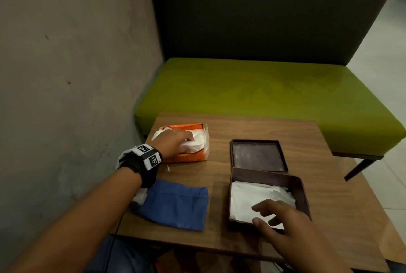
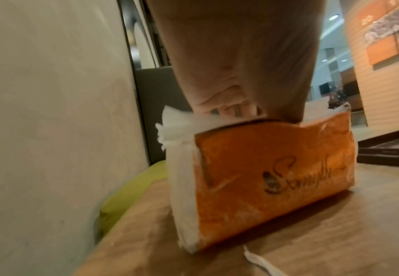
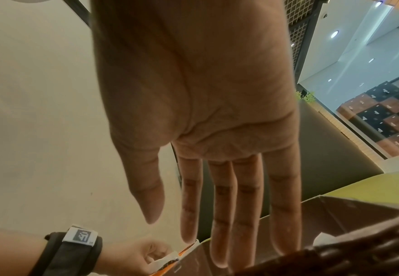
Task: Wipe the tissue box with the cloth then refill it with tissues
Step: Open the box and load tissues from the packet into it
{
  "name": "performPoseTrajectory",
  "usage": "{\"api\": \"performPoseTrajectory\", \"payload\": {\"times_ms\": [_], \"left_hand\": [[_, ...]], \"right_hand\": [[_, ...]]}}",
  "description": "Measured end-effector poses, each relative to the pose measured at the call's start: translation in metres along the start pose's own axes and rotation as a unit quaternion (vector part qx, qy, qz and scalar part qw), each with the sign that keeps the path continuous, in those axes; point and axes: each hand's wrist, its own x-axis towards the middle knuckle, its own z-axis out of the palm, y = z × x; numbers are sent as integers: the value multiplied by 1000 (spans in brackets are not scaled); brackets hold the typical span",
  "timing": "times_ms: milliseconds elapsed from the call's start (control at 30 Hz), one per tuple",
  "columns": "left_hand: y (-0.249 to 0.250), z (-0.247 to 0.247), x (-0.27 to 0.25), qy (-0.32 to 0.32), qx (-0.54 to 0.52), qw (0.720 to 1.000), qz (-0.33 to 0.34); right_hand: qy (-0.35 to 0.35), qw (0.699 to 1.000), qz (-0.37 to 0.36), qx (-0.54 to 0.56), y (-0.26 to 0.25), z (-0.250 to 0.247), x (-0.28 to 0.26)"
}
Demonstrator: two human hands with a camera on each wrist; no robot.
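An orange tissue pack (image 1: 186, 158) (image 2: 276, 177) lies torn open at the table's far left. My left hand (image 1: 175, 143) (image 2: 229, 104) reaches into its top and pinches white tissues (image 1: 198, 140) (image 2: 177, 119). The brown tissue box (image 1: 302, 195) (image 3: 335, 214) stands open at the front right with a layer of white tissues (image 1: 246, 198) inside. My right hand (image 1: 276, 217) (image 3: 217, 205) is over those tissues with fingers straight and spread, holding nothing. The box's brown lid (image 1: 259, 156) (image 2: 394, 147) lies upturned just behind it. A blue cloth (image 1: 175, 204) lies flat at the front left.
The small wooden table (image 1: 318, 140) stands against a grey wall (image 1: 66, 74) on the left. A green bench seat (image 1: 263, 88) with a dark back runs behind the table. A small white tissue scrap (image 1: 168, 168) (image 2: 257, 261) lies beside the pack.
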Motion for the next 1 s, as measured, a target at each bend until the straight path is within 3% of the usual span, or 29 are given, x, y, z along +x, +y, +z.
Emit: {"api": "performPoseTrajectory", "payload": {"times_ms": [167, 300, 467, 567, 700, 800, 900, 1000], "left_hand": [[10, 3, -4, 81, 12, 996, -19], [5, 2, -5, 145, -126, 981, -32], [4, -5, -10, 207, -140, 968, -34], [7, -14, -17, 263, -209, 940, -55], [14, -27, -29, 359, -327, 865, -125], [25, -37, -39, 382, -464, 779, -175], [39, -37, -55, 354, -614, 676, -204], [69, -25, -75, 249, -749, 585, -187]], "right_hand": [[11, 1000, 9, 4, 6, -1, 0], [14, 1000, 8, 12, 11, 1, 2], [3, 1000, 10, -4, 12, 2, 7], [1, 1000, 12, -4, 10, 3, 9], [-2, 1000, 19, 0, 12, 5, 11], [-1, 1000, 23, 4, 15, 7, 14], [10, 1000, 22, 3, 14, 6, 15], [16, 1000, 15, 13, 14, 6, 16]]}}
